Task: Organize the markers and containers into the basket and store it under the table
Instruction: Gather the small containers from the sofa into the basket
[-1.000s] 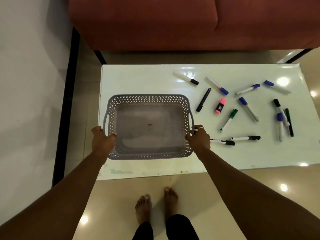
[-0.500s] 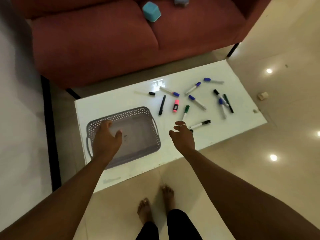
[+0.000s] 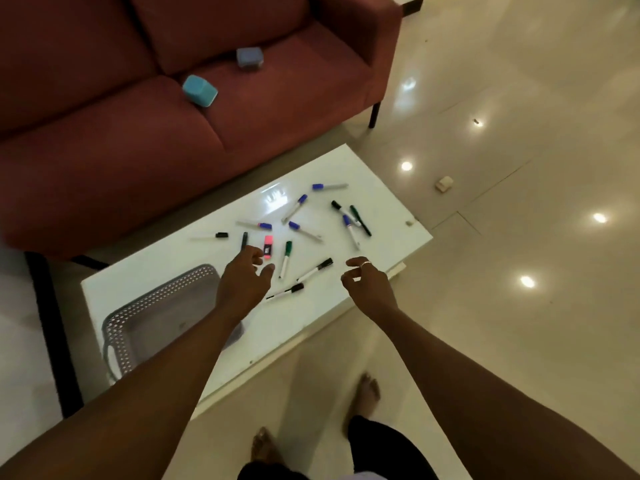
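On the white counter (image 3: pixel 381 202) we see the markers (image 3: pixel 304 231) lying loose and scattered. None is yet in the basket (image 3: pixel 162 297), which sits at the counter's left end, seemingly empty and partly hidden by the left forearm. The left grip (image 3: pixel 244 278) hovers released, fingers spread, just over a pink highlighter (image 3: pixel 268 245) and beside a green-capped marker (image 3: pixel 286 258); we cannot tell whether a fingertip touches either. The right grip (image 3: pixel 369 285) hangs at the counter's near edge, close to a black-capped marker (image 3: pixel 316 270), with its fingers loosely curled around nothing we can make out.

We judge the step in hand to be the first gathering of markers. The next move calls for closing on one or several thin barrels, which lie flat on a glossy top and may roll, then carrying them left to the basket.

A teal container (image 3: pixel 200 90) and a grey-blue container (image 3: pixel 249 58) rest well apart from the counter, on the seat of a dark red sofa (image 3: pixel 104 174) behind it, not yet fetched. A polished pale floor (image 3: pixel 519 341) mirrors ceiling lights, a small pale object (image 3: pixel 444 183) lies beyond the far corner, and the person's bare feet (image 3: pixel 367 389) stand at the near side.
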